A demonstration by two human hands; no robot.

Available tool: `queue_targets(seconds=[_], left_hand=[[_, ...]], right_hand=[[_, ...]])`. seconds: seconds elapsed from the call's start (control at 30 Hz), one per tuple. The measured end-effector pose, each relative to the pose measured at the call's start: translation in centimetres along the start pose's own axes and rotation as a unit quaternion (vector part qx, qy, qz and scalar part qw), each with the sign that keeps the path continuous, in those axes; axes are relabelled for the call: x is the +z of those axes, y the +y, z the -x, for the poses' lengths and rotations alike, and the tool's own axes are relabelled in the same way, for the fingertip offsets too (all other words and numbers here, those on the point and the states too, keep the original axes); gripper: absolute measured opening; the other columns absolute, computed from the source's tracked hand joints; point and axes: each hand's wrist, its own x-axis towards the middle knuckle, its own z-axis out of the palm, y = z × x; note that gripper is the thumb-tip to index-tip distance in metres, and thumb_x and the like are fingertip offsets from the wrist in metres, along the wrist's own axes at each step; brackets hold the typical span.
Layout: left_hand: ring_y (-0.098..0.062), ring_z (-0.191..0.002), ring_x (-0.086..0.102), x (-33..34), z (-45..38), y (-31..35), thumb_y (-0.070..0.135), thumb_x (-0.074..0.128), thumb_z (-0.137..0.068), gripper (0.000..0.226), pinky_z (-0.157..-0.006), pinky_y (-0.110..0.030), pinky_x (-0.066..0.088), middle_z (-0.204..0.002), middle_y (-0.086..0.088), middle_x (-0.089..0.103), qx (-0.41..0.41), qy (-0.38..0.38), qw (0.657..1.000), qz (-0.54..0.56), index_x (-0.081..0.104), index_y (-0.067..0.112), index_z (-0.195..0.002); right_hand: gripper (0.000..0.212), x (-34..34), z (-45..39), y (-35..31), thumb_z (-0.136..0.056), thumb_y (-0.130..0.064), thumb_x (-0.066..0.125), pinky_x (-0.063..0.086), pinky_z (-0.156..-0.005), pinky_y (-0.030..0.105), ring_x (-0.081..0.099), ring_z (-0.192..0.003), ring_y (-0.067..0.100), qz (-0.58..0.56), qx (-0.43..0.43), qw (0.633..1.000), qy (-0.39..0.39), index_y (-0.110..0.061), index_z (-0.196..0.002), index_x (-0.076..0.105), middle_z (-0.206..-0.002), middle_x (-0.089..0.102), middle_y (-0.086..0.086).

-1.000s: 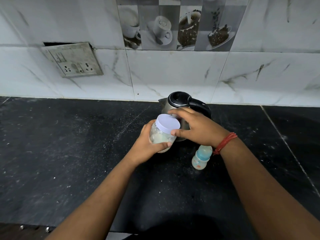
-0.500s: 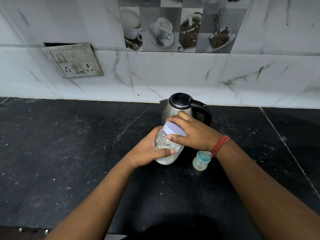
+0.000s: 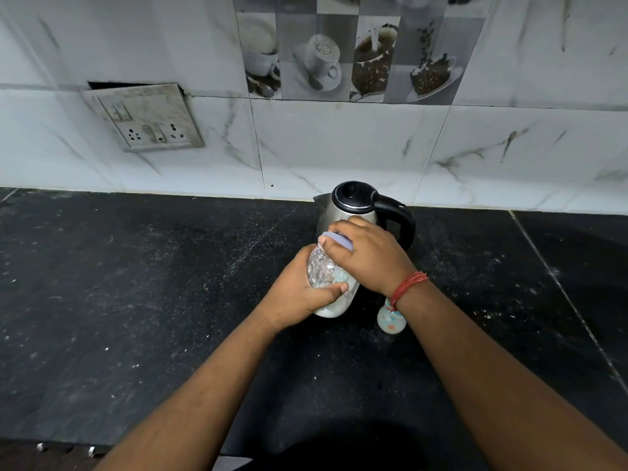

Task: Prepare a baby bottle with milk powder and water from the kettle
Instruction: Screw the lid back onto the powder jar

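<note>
A clear glass jar [image 3: 324, 271] with white powder at its bottom stands on the black counter [image 3: 136, 300]. My left hand [image 3: 299, 290] grips the jar's body from the left. My right hand [image 3: 370, 256] is curled over the jar's pale purple lid [image 3: 334, 239] and covers most of it. Behind the jar stands a steel kettle [image 3: 353, 209] with a black lid and handle, close to the wall. A small baby bottle [image 3: 390, 319] stands on the counter just right of the jar; my right wrist hides its top.
A tiled wall [image 3: 339, 147] rises right behind the kettle. A socket plate [image 3: 146, 119] sits on the wall at the left. The counter's front edge [image 3: 68, 447] runs along the bottom left. White specks dot the dark counter.
Both hands have lowered the jar from in front of the kettle's top down to the counter. My right hand has closed further over the lid.
</note>
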Motion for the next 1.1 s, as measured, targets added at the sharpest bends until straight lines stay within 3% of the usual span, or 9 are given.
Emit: queue_targets(seconds=[0.13,0.23,0.3,0.4,0.5,0.6,0.73,1.1], left_hand=[[-0.001,-0.117,0.063,-0.8,0.3,-0.7,0.055,0.083,-0.066,0.087,-0.096,-0.020,0.052,-0.130,0.009,0.062,-0.016,0.006,1.000,-0.018,0.043,0.028,-0.138],[0.002,-0.116,0.062,-1.4,0.8,-1.8,0.052,0.086,-0.064,0.085,-0.092,-0.016,0.050,-0.130,0.010,0.060,-0.035,0.030,0.999,-0.012,0.041,0.035,-0.135],[-0.005,-0.122,0.060,-1.7,1.0,-2.9,0.052,0.088,-0.061,0.092,-0.099,-0.025,0.051,-0.135,0.006,0.058,-0.051,0.044,0.998,-0.006,0.040,0.033,-0.137],[-0.021,-0.135,0.051,-2.2,1.4,-4.6,0.055,0.087,-0.058,0.101,-0.113,-0.045,0.046,-0.142,0.000,0.054,-0.081,0.051,0.995,-0.031,0.035,0.033,-0.141],[-0.023,-0.137,0.047,-2.1,1.8,-5.6,0.055,0.087,-0.057,0.103,-0.115,-0.049,0.042,-0.142,0.001,0.052,-0.101,0.064,0.990,-0.069,0.034,0.034,-0.143],[-0.022,-0.139,0.044,-1.7,2.0,-6.6,0.043,0.091,-0.064,0.101,-0.118,-0.050,0.037,-0.145,0.001,0.051,-0.094,0.078,0.987,-0.107,0.040,0.025,-0.150],[-0.025,-0.143,0.037,-1.4,2.3,-8.1,0.028,0.095,-0.072,0.099,-0.120,-0.052,0.031,-0.150,-0.005,0.044,-0.094,0.084,0.983,-0.136,0.041,0.021,-0.154],[-0.026,-0.145,0.040,-1.8,2.5,-9.9,0.017,0.095,-0.073,0.101,-0.121,-0.051,0.035,-0.155,-0.006,0.044,-0.099,0.068,0.986,-0.117,0.037,0.017,-0.156]], right_hand=[[0.060,1.4,0.3,0.0,-0.088,-0.074,0.040,0.049,-0.096,0.038,0.058,-0.111,0.019,-0.042,0.025,0.999,-0.018,-0.035,-0.128,0.060,-0.121,0.052,-0.006],[0.058,2.6,0.4,0.1,-0.092,-0.063,0.055,0.045,-0.105,0.038,0.054,-0.120,0.018,-0.102,0.026,0.994,-0.025,-0.029,-0.140,0.054,-0.132,0.050,-0.001],[0.051,3.6,0.5,0.2,-0.096,-0.048,0.061,0.044,-0.107,0.035,0.055,-0.118,0.014,-0.169,0.039,0.985,-0.005,-0.023,-0.140,0.054,-0.132,0.053,0.000],[0.046,5.6,1.0,0.4,-0.096,-0.030,0.067,0.046,-0.097,0.025,0.055,-0.102,0.008,-0.233,0.065,0.970,-0.007,-0.019,-0.139,0.053,-0.129,0.057,0.001],[0.048,7.9,2.0,0.7,-0.093,-0.009,0.066,0.044,-0.094,0.021,0.057,-0.107,0.011,-0.255,0.076,0.964,-0.013,-0.018,-0.138,0.052,-0.132,0.058,0.001],[0.059,9.9,2.6,1.1,-0.088,0.003,0.057,0.046,-0.098,0.023,0.057,-0.117,0.013,-0.265,0.101,0.959,-0.018,-0.020,-0.142,0.048,-0.140,0.055,0.001],[0.070,11.2,3.2,1.5,-0.086,0.008,0.055,0.051,-0.101,0.034,0.057,-0.120,0.015,-0.276,0.114,0.954,-0.025,-0.020,-0.149,0.041,-0.143,0.055,0.001],[0.059,12.4,3.8,1.9,-0.088,0.005,0.058,0.051,-0.104,0.040,0.056,-0.119,0.014,-0.250,0.087,0.963,-0.046,-0.021,-0.140,0.052,-0.138,0.055,-0.002]])
